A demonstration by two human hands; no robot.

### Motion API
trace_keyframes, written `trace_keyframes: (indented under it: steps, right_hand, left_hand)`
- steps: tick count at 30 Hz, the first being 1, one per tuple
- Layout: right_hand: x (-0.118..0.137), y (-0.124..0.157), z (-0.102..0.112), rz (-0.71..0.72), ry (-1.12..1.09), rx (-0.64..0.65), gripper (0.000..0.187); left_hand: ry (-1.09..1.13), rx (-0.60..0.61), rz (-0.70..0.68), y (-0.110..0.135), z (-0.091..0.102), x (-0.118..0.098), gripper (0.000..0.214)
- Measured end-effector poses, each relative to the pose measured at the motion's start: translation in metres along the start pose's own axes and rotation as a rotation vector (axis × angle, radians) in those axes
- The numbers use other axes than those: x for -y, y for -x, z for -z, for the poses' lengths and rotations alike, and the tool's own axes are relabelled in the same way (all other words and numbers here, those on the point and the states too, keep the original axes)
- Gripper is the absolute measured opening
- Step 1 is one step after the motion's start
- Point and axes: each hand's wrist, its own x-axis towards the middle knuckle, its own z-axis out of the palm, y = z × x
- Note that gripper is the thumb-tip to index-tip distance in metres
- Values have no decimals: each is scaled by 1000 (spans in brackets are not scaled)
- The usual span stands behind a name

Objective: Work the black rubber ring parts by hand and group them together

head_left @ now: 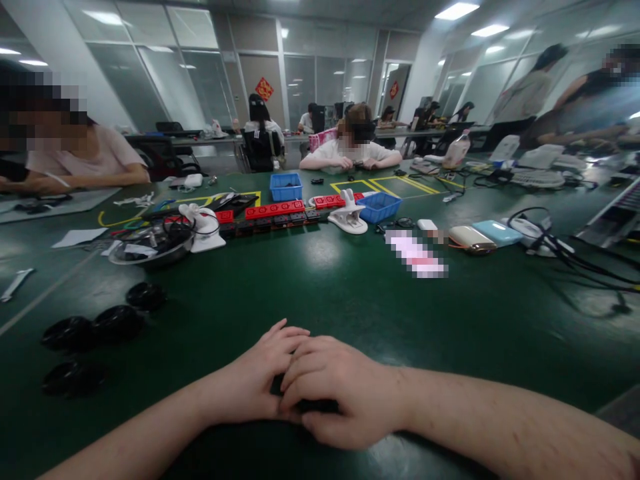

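My left hand and my right hand meet low over the green table, near its front edge. The right hand lies partly across the left hand's fingers, its own fingers curled. Between the left thumb and fingers shows a dark patch, and another sits under the right palm; whether these are a black object or shadow I cannot tell. On the left lie several black coiled rolls, apart from both hands.
Beyond are a metal bowl of dark parts, a white clip stand, red power strips, blue baskets and a phone-like pixelated item. Cables spread at right. Other people sit across and at left.
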Motion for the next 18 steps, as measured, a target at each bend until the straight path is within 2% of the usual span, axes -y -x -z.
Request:
trace_keyframes:
  steps: [3, 5, 7, 9, 12, 18]
  right_hand:
    - [1, 1, 0, -151, 158, -68, 21]
    - [2, 1, -1, -244, 220, -119, 24]
    - [3, 1, -4, -308, 236, -173, 25]
    - [3, 1, -8, -335, 228, -208, 26]
    - [2, 2, -10, -300, 201, -221, 28]
    - [-1, 2, -2, -50, 0, -128, 15]
  left_hand:
    - [-2, -125, 94, 3, -7, -4, 79]
    - [-42, -263, 210, 4, -15, -9, 89]
    - [-84, -381, 296, 2, -22, -15, 80]
    - [-114, -447, 330, 0, -26, -21, 59]
    - [-136, -467, 315, -3, -25, -22, 31]
    - [18, -314, 103, -2, -13, -8, 37]
